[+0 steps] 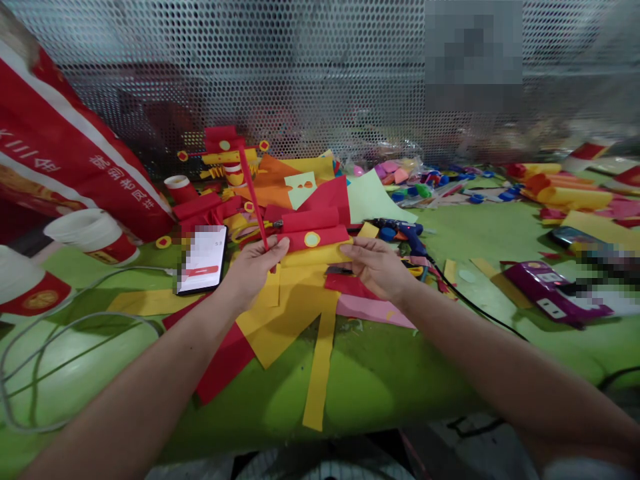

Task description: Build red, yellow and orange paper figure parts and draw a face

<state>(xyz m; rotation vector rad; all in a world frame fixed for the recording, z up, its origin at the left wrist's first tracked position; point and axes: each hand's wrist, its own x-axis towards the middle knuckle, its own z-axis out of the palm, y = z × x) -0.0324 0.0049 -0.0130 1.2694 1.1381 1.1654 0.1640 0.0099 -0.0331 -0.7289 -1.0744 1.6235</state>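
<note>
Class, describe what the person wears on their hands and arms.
Left hand and right hand: no gloves, visible rings or watch. Left forearm and right forearm: bare. Pale cloth, probably a sleeve, shows at the picture's bottom right.

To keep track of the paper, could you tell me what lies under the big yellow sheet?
A red sheet sticks out from under the yellow sheet at lower left, on the green table. Anything fully covered is hidden.

Along the far side I see a perforated metal screen (pixel 310 73), dull grey, standing behind the green table (pixel 400 387); shadows fall across its near part.
</note>
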